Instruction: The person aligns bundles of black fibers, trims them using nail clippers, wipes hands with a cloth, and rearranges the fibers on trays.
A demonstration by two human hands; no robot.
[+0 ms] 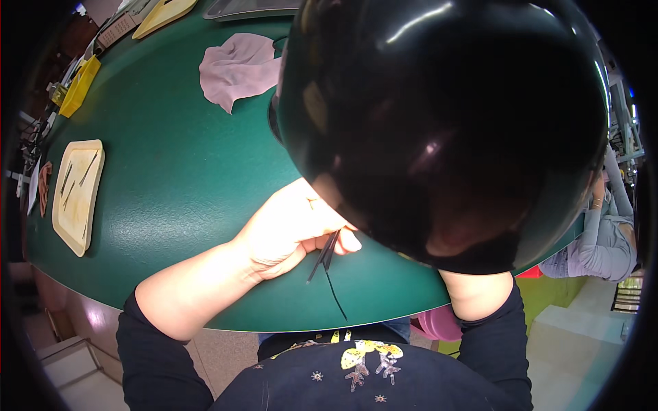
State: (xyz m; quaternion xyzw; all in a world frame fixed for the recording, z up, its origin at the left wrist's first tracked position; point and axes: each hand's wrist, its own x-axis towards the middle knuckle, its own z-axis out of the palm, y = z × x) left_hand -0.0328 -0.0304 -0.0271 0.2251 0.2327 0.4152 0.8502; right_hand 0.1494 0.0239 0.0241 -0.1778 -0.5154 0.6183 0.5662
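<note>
My left hand [291, 229] is closed, fingers pinched together, above the green tabletop [164, 178]. Several thin black strips [323, 262] stick out below its fingers, and one longer, slightly curved strip trails down toward the table's near edge. I cannot make out what exactly they are. A large glossy black dome [445, 123], which looks like a lamp shade, hangs over the work spot and overlaps the left fingertips. It hides my right hand completely; only the right forearm [478, 294] comes out beneath it.
At the left lies a cream tray [98, 185] with several thin dark tools. A yellow bin [80, 85] stands behind it. A crumpled pink cloth [236, 68] lies beside the dome, near a dark tray [250, 7] at the far edge. Another person [603, 246] sits at the right.
</note>
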